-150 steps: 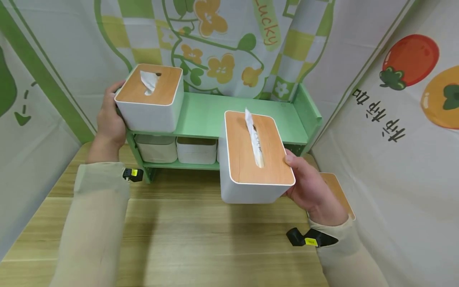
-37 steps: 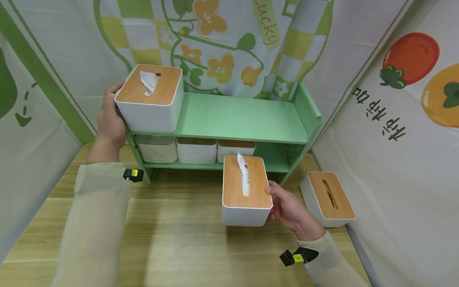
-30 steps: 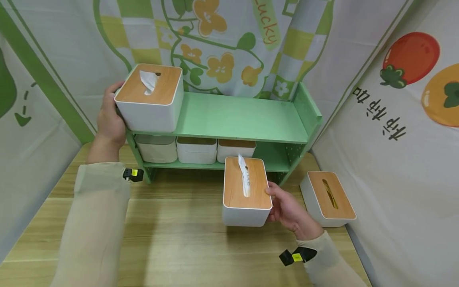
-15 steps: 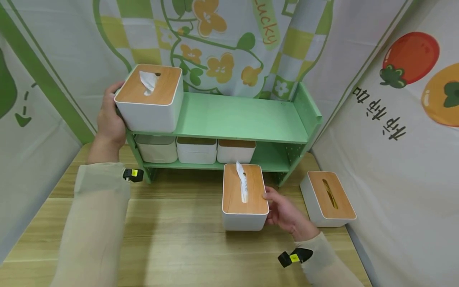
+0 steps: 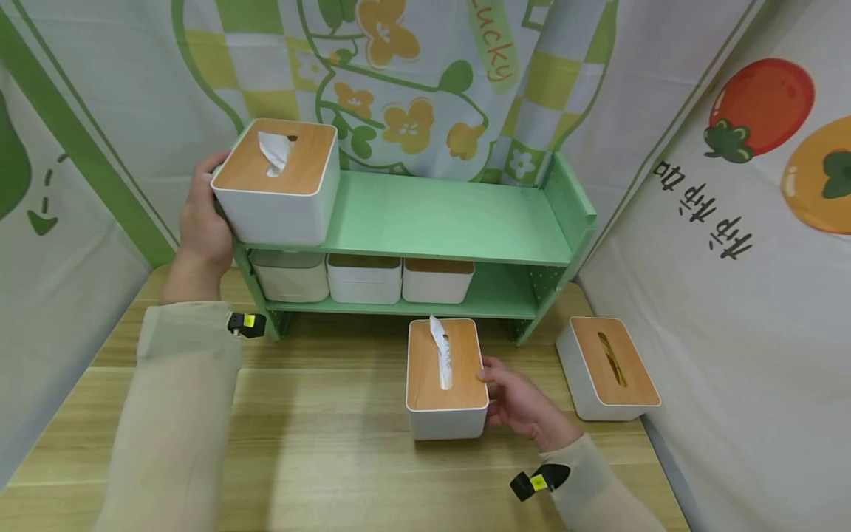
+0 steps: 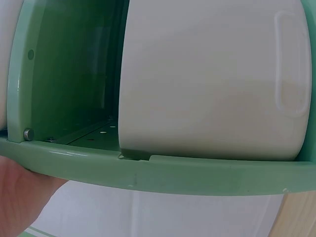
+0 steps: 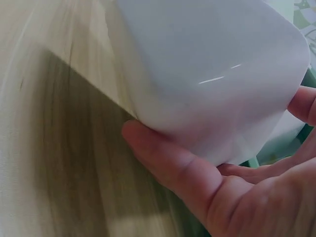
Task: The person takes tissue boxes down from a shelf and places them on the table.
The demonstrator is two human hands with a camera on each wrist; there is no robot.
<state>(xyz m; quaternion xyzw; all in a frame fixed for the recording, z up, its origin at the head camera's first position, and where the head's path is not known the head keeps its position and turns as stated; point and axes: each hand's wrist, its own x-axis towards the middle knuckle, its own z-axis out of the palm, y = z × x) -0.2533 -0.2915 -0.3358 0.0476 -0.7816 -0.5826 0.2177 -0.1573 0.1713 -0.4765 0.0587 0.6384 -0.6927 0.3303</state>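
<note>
In the head view my right hand (image 5: pixel 521 403) holds a white tissue box (image 5: pixel 447 423) with a wood-look lid and a tissue poking from its slot. The thumb lies on the lid's right edge; in the right wrist view, fingers (image 7: pixel 170 160) lie along the box's lower edge. The box is at the wooden table, but I cannot tell whether it touches. My left hand (image 5: pixel 202 225) is against the left end of the green shelf (image 5: pixel 445 214), beside a larger tissue box (image 5: pixel 279 218) on the top board. That hand's fingertips are hidden.
On the lower board stand a cream bin (image 5: pixel 290 279), a white bin (image 5: pixel 364 282) and a white box with a brown top (image 5: pixel 437 284). Another wood-lidded tissue box (image 5: pixel 608 362) sits on the table (image 5: pixel 332 465) at the right. Printed cloth walls (image 5: pixel 718 325) enclose the sides and back.
The tissue box in my right hand has come down from in front of the shelf toward the table, lately drifting slightly left and nearer to me. My left hand has stayed still.
</note>
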